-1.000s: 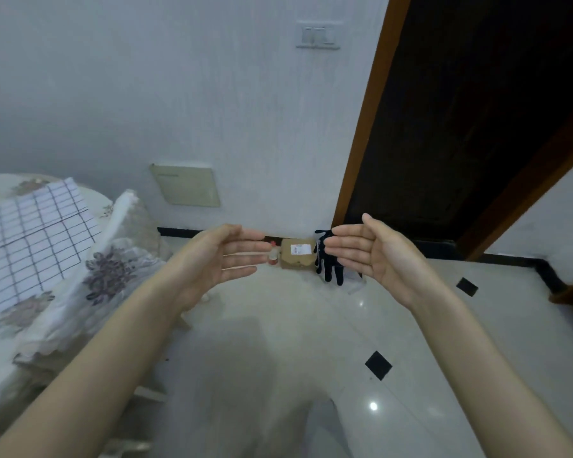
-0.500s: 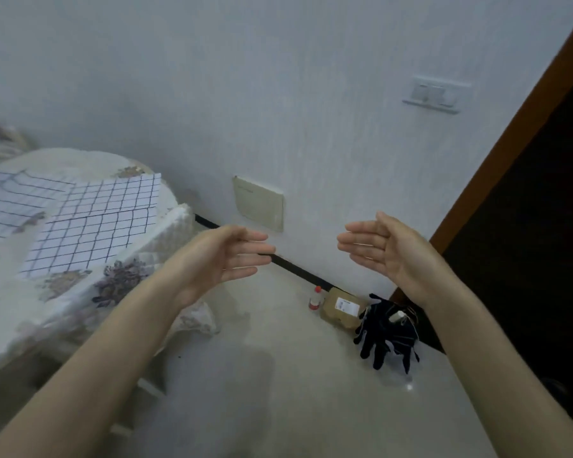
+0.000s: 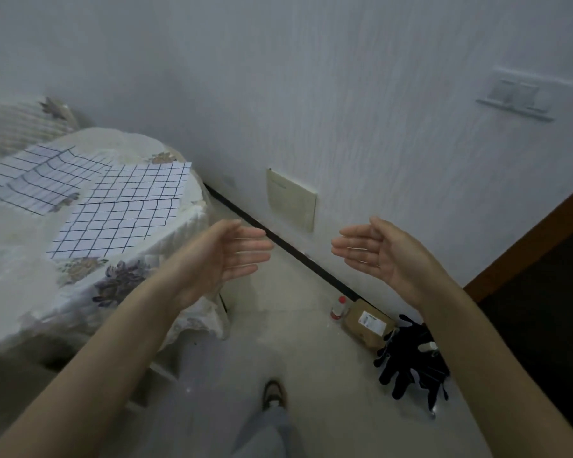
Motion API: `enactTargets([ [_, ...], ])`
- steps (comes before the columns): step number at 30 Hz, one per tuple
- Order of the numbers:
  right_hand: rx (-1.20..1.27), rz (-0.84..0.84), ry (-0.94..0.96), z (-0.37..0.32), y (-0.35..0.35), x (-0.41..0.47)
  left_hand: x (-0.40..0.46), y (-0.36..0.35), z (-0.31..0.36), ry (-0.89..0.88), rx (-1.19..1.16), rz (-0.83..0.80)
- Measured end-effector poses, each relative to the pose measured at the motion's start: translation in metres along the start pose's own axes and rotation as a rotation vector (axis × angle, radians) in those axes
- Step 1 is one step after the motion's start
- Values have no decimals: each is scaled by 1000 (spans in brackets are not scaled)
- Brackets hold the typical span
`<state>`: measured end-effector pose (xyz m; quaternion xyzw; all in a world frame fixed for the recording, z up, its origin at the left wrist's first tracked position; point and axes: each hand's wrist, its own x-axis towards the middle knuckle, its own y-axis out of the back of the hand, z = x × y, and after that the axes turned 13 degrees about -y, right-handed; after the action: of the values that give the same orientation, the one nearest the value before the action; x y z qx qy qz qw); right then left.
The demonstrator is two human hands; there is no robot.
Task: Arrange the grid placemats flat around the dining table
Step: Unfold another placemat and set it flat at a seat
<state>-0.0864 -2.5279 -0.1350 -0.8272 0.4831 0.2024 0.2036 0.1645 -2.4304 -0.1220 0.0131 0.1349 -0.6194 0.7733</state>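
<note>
White placemats with a black grid lie on the round dining table [image 3: 20, 279], which wears a flowered white cloth. One grid placemat [image 3: 119, 219] lies near the table's right edge with a crease across its middle. Another grid placemat [image 3: 43, 178] lies further left and looks rumpled. My left hand [image 3: 225, 256] is held out in front of me, right of the table, fingers straight and empty. My right hand [image 3: 377, 249] faces it palm to palm, also empty. Neither hand touches a placemat.
A white wall stands ahead with a beige panel [image 3: 291, 200] and a light switch [image 3: 516, 97]. On the floor by the wall lie a small bottle [image 3: 339, 307], a cardboard box [image 3: 368, 325] and black gloves [image 3: 411, 361]. A dark doorway [image 3: 543, 309] is at right.
The view has swung left, bringing more of the table and its placemats into sight. Both hands stay held out, open and empty, a little wider apart.
</note>
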Motion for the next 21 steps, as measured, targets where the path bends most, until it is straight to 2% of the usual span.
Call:
enactTargets([
  [13,-58,-30,45,-108,-20,150,154,55,46,-65,-48,49],
  [21,-123,-119,-43,-140,-54,235,210,102,61,-58,-67,147],
])
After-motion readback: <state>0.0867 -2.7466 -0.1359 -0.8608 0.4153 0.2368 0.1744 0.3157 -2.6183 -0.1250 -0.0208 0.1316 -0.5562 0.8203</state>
